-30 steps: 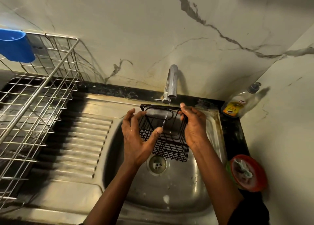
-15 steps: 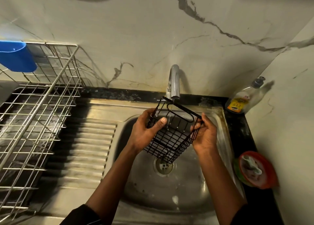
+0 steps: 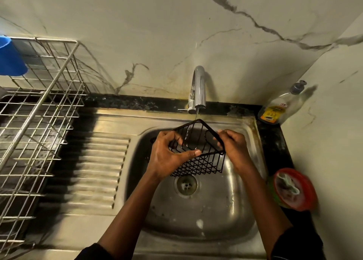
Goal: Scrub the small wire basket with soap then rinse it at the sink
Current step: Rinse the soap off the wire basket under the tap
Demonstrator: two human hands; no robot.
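You hold the small black wire basket point(image 3: 198, 162) tilted above the sink point(image 3: 196, 220), under the faucet's point(image 3: 198, 87) thin stream. Your left hand point(image 3: 167, 157) curls round its left end, thumb on the rim; your right hand point(image 3: 234, 148) grips the right end.
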